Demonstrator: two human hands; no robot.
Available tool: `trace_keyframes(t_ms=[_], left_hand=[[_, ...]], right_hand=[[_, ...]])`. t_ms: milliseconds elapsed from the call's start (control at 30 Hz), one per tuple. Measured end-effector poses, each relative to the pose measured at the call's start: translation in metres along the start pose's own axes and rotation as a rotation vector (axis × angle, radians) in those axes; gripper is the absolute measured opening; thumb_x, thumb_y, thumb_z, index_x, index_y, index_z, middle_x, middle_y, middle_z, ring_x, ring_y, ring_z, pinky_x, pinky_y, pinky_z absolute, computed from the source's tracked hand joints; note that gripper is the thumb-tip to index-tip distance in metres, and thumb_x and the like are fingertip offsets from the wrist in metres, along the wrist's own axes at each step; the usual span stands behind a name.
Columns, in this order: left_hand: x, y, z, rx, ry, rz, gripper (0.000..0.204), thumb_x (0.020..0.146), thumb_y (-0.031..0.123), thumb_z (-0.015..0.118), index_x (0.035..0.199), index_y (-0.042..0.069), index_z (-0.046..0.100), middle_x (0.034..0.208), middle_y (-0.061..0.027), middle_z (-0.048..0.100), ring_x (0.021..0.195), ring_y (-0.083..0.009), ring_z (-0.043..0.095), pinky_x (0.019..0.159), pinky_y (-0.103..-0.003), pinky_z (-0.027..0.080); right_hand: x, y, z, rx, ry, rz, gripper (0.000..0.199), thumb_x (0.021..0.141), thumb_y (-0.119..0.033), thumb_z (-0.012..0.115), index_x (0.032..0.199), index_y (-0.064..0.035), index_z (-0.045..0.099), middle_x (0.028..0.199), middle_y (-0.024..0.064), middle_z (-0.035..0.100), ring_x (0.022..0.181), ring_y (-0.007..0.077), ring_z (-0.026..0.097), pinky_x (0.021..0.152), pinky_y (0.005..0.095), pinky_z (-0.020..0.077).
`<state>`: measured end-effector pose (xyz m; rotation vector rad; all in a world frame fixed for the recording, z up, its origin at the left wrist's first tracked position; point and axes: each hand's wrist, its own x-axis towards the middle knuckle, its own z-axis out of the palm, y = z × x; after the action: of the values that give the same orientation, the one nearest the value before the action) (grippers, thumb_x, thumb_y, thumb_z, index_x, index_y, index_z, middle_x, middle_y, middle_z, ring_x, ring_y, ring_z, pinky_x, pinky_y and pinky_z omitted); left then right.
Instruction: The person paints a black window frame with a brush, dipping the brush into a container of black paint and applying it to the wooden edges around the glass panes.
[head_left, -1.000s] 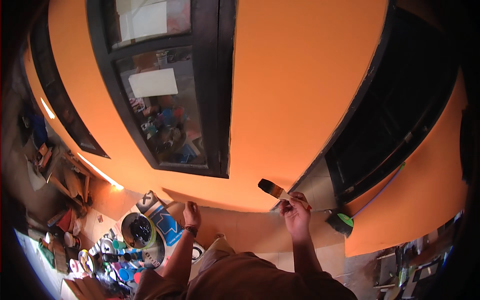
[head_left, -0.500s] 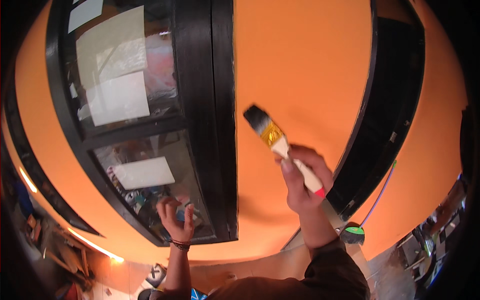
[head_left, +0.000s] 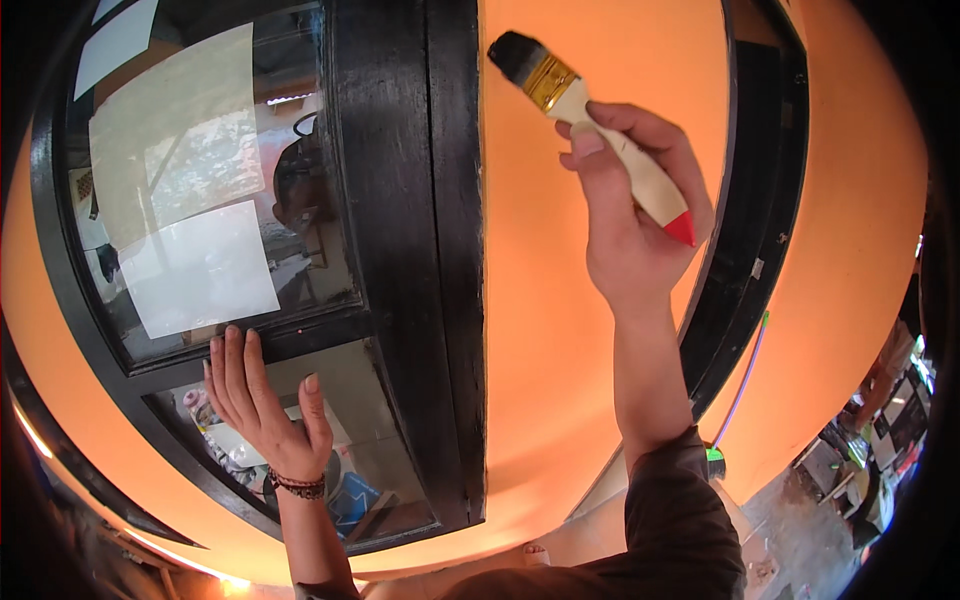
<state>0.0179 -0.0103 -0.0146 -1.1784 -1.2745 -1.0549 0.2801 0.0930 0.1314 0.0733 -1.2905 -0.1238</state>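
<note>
Raised in front of the orange wall (head_left: 570, 380), my right hand (head_left: 640, 210) grips a flat paintbrush (head_left: 650, 178) by its pale wooden handle with a red end. Its gold ferrule points up and left, and the bristles are dark with black paint at the tip. They are close to the black frame (head_left: 400, 200) of a glazed door or window. My left hand (head_left: 265, 415) is open, fingers stretched upward, by the lower glass pane and the black crossbar. Its fingertips seem to rest on the crossbar. A dark bracelet (head_left: 298, 486) circles that wrist.
Paper sheets (head_left: 205, 270) are fixed to the upper pane. Another black frame (head_left: 755, 200) stands to the right. Below it a green-and-black broom head (head_left: 715, 462) with a purple stick leans on the wall. Clutter (head_left: 880, 450) lies at the lower right.
My right hand has lifted the paintbrush higher. My left hand has moved up and left from the lower pane towards the crossbar, its fingers now straighter. The view has shifted slightly.
</note>
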Motion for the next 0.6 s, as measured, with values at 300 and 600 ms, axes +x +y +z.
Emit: trace_keyframes(t_ms=[300, 600], left_hand=[[0.001, 0.011, -0.012, 0.079, -0.088, -0.089, 0.053, 0.095, 0.031, 0.052, 0.134, -0.003, 0.049, 0.142, -0.0190, 0.046, 0.136, -0.0373, 0.036, 0.111, -0.048, 0.019], [0.001, 0.011, -0.011, 0.093, -0.075, -0.087, 0.054, 0.096, 0.035, 0.048, 0.138, 0.001, 0.046, 0.145, -0.0142, 0.045, 0.138, -0.0299, 0.036, 0.107, -0.043, 0.017]], right_hand=[[0.033, 0.004, 0.010, -0.073, -0.097, -0.174, 0.014, 0.086, -0.005, 0.068, 0.098, 0.0008, 0.067, 0.088, 0.0072, 0.070, 0.080, 0.0116, 0.068, 0.070, 0.0204, 0.0521], [0.027, 0.005, 0.012, -0.110, -0.095, -0.210, 0.008, 0.081, -0.002, 0.067, 0.089, 0.0004, 0.067, 0.076, 0.0049, 0.068, 0.068, 0.0096, 0.065, 0.063, 0.0207, 0.0505]])
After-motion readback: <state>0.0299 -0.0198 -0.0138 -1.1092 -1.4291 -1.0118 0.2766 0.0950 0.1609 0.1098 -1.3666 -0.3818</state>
